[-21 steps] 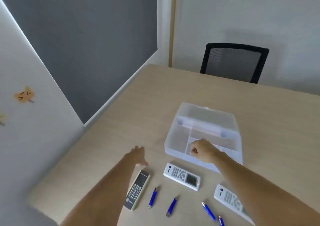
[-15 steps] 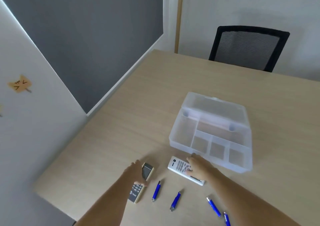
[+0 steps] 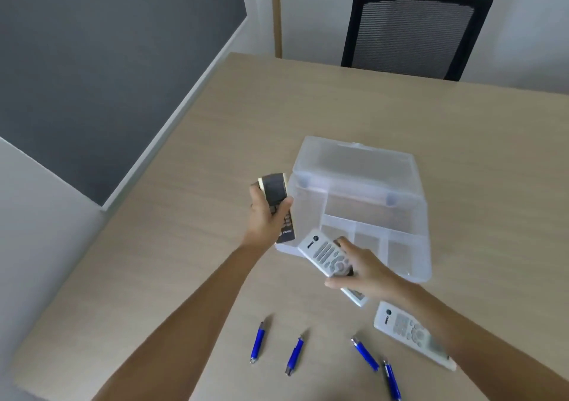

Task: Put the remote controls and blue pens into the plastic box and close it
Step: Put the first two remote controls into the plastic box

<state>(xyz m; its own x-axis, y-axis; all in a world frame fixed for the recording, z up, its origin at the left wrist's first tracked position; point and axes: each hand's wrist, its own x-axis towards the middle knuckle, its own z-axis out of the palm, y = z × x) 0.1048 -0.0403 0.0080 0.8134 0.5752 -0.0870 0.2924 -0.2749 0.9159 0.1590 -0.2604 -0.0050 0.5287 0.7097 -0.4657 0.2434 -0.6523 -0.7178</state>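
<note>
Both hands hold remotes beside the open box

The table [image 3: 354, 102] fills most of the view, pale wood, with a black mesh chair [image 3: 412, 31] at its far edge. On it, right of centre, stands the clear plastic box [image 3: 409, 259], open, its lid [image 3: 354, 166] tipped back on the far side. Inside, dividers mark one long compartment on the left, a wide one at the back and three small ones along the near wall; all of them look bare.

The left hand [image 3: 266, 219] is raised at the box's left wall, clenched around a dark remote [image 3: 277, 197] with a gold edge, held nearly upright with its keys toward the camera. The right hand [image 3: 366, 271] grips a white remote [image 3: 326, 254] near its lower half, thumb below and fingers over the far edge; the remote tilts, with its top end over the box's near-left corner.

A second white remote [image 3: 406, 330] lies flat on the table near the right forearm, partly hidden by it.

Four blue pens lie near the front edge, all apart from the box: left pen [image 3: 257, 343], second pen [image 3: 295, 356], third pen [image 3: 365, 353] and the right pen [image 3: 391, 380], which is just beside the third
</note>
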